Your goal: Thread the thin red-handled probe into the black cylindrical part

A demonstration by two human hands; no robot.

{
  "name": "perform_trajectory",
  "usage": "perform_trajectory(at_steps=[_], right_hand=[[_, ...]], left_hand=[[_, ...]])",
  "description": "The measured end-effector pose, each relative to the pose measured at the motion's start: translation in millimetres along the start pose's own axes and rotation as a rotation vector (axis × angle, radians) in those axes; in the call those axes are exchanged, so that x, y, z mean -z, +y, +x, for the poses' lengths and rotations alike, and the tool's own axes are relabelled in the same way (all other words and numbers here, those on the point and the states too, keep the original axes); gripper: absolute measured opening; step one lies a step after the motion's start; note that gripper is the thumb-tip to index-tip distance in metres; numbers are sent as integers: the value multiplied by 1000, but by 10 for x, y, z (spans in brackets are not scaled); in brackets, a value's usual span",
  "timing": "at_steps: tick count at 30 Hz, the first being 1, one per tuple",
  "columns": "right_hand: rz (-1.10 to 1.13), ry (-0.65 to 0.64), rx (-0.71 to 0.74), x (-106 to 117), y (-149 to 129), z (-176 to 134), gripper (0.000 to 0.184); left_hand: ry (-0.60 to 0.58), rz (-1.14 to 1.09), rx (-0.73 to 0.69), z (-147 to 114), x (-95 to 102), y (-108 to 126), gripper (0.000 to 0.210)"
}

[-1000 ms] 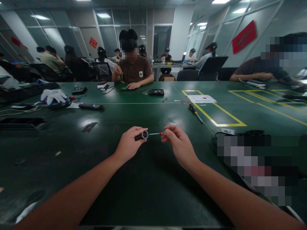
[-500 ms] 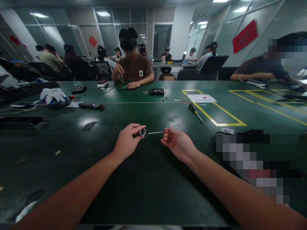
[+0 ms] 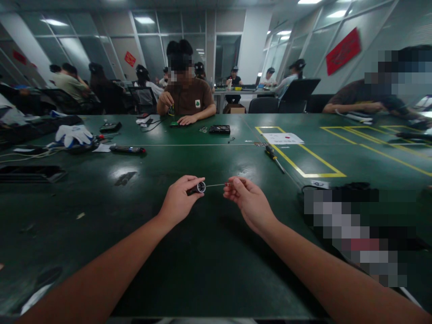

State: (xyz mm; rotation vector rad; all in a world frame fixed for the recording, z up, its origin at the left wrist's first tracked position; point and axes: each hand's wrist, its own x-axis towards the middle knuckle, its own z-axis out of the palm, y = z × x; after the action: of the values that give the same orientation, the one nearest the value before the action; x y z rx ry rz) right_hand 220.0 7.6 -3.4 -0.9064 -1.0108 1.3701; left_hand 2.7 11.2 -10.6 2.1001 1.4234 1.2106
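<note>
Over the middle of the green table (image 3: 202, 270), my left hand (image 3: 178, 200) grips a dark, short cylinder (image 3: 201, 187) with a pale ring at its open end, which faces me and to the right. Fingers and thumb wrap around its body, so most of it is hidden. To the right, my right hand (image 3: 248, 198) pinches the red handle of a thin screwdriver (image 3: 215, 185). Its slim metal shaft points left, with the tip at the cylinder's ringed end. Whether the tip touches the ring or sits inside it I cannot tell.
Another screwdriver (image 3: 275, 157), yellow and black, lies beyond my right hand beside yellow tape markings. Farther left are a dark cylindrical tool (image 3: 128, 150) and white gloves (image 3: 74, 135). A black box (image 3: 219, 129) lies before a co-worker (image 3: 189, 99) seated opposite. Blurred items lie at right.
My right hand has rolled over and shifted slightly left, bringing the screwdriver closer to the cylinder. My left hand stays almost in place, still holding the cylinder.
</note>
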Motion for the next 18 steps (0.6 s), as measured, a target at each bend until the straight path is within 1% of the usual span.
perform_trajectory(at_steps=[3, 7, 10, 12, 14, 18], right_hand=[[-72, -19, 38, 0, -8, -6, 29], [-201, -104, 95, -8, -69, -54, 25], [-209, -142, 120, -24, -101, -88, 24], [-221, -127, 127, -29, -99, -90, 29], [-239, -85, 122, -26, -83, -75, 32], [-158, 13, 78, -16, -39, -39, 21]], left_hand=[[-10, 10, 7, 1, -4, 12, 47], [-16, 17, 17, 5, -7, 8, 47], [-18, 12, 19, 9, -6, 0, 47], [-21, 11, 25, 13, -5, -5, 47], [-26, 11, 31, 15, -5, -10, 47], [-26, 11, 26, 12, -7, -20, 47]])
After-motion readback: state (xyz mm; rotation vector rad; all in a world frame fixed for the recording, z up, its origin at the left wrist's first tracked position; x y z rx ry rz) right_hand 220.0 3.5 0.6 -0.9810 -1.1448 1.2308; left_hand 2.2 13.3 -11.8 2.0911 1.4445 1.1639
